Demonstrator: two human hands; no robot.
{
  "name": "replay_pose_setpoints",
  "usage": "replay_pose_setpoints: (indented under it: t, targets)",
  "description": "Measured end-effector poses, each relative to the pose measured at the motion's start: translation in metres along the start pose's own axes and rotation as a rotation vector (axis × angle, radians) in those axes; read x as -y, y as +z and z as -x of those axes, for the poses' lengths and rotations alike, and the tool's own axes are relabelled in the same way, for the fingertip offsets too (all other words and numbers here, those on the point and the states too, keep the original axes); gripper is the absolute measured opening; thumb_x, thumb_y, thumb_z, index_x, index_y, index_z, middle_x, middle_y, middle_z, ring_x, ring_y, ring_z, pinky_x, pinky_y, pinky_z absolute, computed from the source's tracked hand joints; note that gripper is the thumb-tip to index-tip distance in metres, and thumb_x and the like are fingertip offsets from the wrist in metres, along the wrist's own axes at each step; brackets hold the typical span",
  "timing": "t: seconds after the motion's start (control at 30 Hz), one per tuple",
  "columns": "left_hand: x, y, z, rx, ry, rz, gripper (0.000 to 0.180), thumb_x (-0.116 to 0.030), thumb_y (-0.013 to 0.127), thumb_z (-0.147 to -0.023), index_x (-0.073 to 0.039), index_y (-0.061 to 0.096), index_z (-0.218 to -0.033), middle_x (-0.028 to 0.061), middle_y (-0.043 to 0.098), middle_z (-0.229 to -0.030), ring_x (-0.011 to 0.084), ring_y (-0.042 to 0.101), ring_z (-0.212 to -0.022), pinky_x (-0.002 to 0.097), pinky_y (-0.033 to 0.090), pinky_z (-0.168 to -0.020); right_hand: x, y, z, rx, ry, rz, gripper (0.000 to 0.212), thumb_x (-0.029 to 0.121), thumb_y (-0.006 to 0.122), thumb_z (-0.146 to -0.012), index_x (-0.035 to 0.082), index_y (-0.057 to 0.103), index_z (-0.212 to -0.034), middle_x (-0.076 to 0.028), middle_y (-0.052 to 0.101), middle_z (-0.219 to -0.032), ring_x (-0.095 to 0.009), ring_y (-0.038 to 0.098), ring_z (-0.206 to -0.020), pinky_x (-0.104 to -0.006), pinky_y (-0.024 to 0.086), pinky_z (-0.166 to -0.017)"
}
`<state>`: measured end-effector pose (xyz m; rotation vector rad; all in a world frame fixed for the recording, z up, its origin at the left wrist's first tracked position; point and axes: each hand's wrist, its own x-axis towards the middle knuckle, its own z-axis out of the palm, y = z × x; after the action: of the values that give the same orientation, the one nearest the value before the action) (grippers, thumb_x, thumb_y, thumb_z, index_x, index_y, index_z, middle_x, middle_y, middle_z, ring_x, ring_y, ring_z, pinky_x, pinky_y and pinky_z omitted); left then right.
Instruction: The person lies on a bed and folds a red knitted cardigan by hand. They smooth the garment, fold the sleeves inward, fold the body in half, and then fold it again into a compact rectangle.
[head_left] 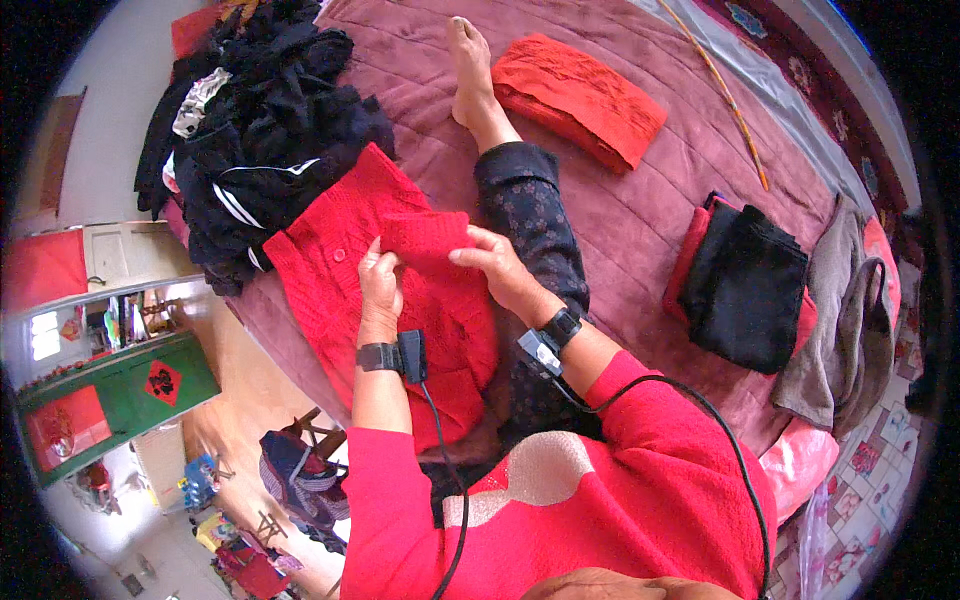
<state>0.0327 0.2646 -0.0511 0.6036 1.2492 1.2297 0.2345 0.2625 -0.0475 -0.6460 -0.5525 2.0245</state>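
A red knitted cardigan (335,235) with buttons lies spread on the bed beside my leg. Its ribbed cuff end (425,234) is raised between my two hands. My left hand (380,275) pinches the cuff at its left lower corner, fingers closed. At the right corner, my right hand (497,266) grips the same cuff between thumb and fingers. Both wrists wear dark bands with small boxes and cables. The lower part of the cardigan reaches toward my lap and is partly covered by my left wrist.
The bed wears a mauve quilted cover (620,235). A pile of black clothes (270,140) rises at the far left. A folded orange-red cloth (580,95) lies beyond my bare foot (470,75). Folded black garments (745,285), a grey garment (850,320) and a thin stick (715,80) are at the right.
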Motion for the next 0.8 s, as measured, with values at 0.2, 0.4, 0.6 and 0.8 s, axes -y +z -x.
replay_pose_setpoints:
  t: [0.2,0.4,0.6,0.8]
  targets:
    - [0.002,0.001,-0.001,0.026,0.008,0.22,0.036,0.001,0.045,-0.088,-0.002,0.06,-0.12,0.0097,0.066,-0.117,0.0255,0.062,-0.108,0.0409,0.047,-0.098,-0.001,0.005,-0.002,0.193,0.029,0.04,0.042,0.015,0.068,-0.086,0.003,0.059,-0.125,-0.001,0.064,-0.113,-0.013,0.058,-0.107,-0.0303,0.043,-0.097]
    - [-0.006,-0.002,0.014,0.03,-0.031,0.362,0.033,-0.005,0.048,-0.092,-0.002,0.059,-0.122,0.0118,0.064,-0.12,0.0273,0.061,-0.111,0.0432,0.046,-0.1,-0.007,0.006,-0.01,-0.06,0.001,0.264,0.046,0.022,0.07,-0.087,0.002,0.057,-0.126,-0.006,0.063,-0.116,-0.015,0.058,-0.106,-0.0324,0.044,-0.097]
    - [-0.008,-0.007,0.026,0.055,0.002,0.237,0.034,-0.002,0.047,-0.09,-0.002,0.059,-0.121,0.0121,0.063,-0.121,0.0263,0.061,-0.109,0.041,0.047,-0.1,-0.015,0.005,-0.009,0.149,0.178,0.16,0.051,0.019,0.072,-0.083,-0.001,0.056,-0.126,-0.007,0.062,-0.12,-0.015,0.057,-0.111,-0.0326,0.042,-0.101]
    - [-0.01,-0.006,0.026,-0.239,0.175,-0.555,0.03,-0.008,0.057,-0.091,0.0,0.055,-0.12,0.0099,0.06,-0.114,0.0192,0.057,-0.108,0.0334,0.044,-0.098,-0.015,0.001,-0.015,0.016,0.172,0.276,0.049,0.017,0.07,-0.084,-0.001,0.056,-0.128,-0.008,0.062,-0.121,-0.015,0.056,-0.113,-0.033,0.043,-0.1]
